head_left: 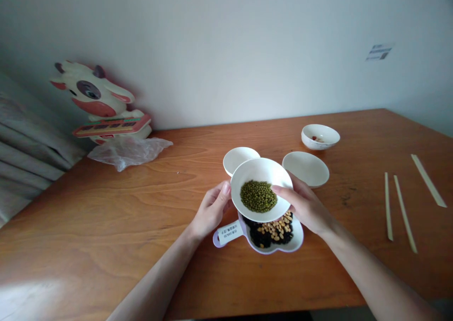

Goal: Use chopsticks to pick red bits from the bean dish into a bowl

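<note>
Between my hands is a white bowl (236, 189) with green mung beans (258, 196) gathered at its bottom. My left hand (214, 208) grips the bowl's left rim, thumb on the edge. On the right side, my right hand (304, 201) holds the rim with its thumb inside, close to the beans. Below the bowl, partly hidden by it, lies a cloud-shaped dish (299, 236) with a lilac edge and a labelled handle (230, 233). Dark grains (260, 238) and pale yellow beans or nuts (275, 230) fill that dish.
Behind stand two white bowls, one at left (240, 158) and one at right (306, 168). Farther back, another bowl (320, 137) holds a few small bits. Chopsticks (405, 212) lie at right. A cow toy (106, 102) and a clear plastic bag (130, 152) sit at far left.
</note>
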The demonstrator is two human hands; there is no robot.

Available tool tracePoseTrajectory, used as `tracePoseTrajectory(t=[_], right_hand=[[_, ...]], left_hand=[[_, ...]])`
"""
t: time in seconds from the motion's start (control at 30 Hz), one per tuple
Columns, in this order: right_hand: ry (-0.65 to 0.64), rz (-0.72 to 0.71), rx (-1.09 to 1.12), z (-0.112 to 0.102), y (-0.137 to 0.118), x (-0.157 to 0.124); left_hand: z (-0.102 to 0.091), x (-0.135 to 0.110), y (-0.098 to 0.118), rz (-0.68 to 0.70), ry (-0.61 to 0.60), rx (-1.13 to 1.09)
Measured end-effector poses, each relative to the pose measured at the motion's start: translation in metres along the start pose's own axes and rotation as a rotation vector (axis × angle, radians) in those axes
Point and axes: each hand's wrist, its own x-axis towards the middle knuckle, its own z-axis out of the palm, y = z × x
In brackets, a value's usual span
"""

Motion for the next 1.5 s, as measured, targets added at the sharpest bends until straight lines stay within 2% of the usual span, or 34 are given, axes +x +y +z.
tracePoseTrajectory(t=[0.1, 0.17, 0.27, 0.43, 0.53, 0.73, 1.03, 1.27, 1.5], right_hand=[[0.131, 0.019, 0.039, -0.007, 0.005, 0.002], [0.225, -0.037, -0.004, -0.013, 0.007, 0.003], [0.286, -0.099, -0.086, -0.02, 0.008, 0.006], [0.158, -0.104, -0.181, -0.023, -0.006, 0.016], [0.087, -0.143, -0.269, -0.022, -0.014, 0.018], [0.157, -0.266, -0.365, -0.023, -0.008, 0.003], [0.078, -0.318, -0.417, -0.018, -0.005, -0.021], [0.004, -0.26, -0.466, -0.009, 0.002, -0.032], [0.007, -0.405, -0.609, -0.01, 0.009, -0.039]], left_hand=[[-0.003, 0.005, 0.002, 0.069, 0.11, 0.136], [-0.007, 0.007, 0.001, 0.102, 0.191, 0.281], [-0.012, 0.009, -0.004, 0.091, 0.22, 0.425], [-0.013, 0.01, -0.01, 0.054, 0.145, 0.503], [-0.01, 0.01, -0.008, 0.061, 0.051, 0.541], [-0.01, 0.008, -0.004, 0.087, -0.123, 0.809], [-0.013, 0.011, -0.002, 0.047, -0.006, 0.827], [-0.009, 0.011, 0.003, 0.025, 0.019, 0.727], [-0.01, 0.009, 0.003, -0.013, 0.002, 0.727]])
